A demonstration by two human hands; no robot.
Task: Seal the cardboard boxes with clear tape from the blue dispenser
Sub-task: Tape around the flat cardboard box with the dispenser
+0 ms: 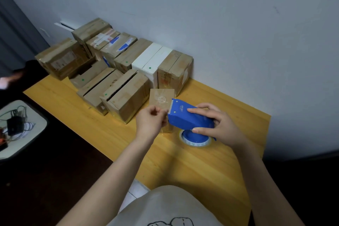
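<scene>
1. Fingers of the left hand (152, 121) pinch what looks like the tape end (165, 115) at the mouth of the blue dispenser (185, 117). The right hand (214, 124) grips the dispenser just above the bench (183, 167).
2. The small cardboard box (161, 98) stands just beyond both sets of fingers; I cannot tell whether they touch it.
3. A crooked pull could fold the clear tape onto itself or tear it on the blade.
4. The larger boxes (126, 95) farther off show open flap gaps, their contents hidden. The tray (41, 124) far left of the fingers holds cables.

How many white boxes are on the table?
1: the white box stands in the back row by the wall, between two brown boxes; its top seam looks like flaps. Others may be hidden behind the rest.
</scene>
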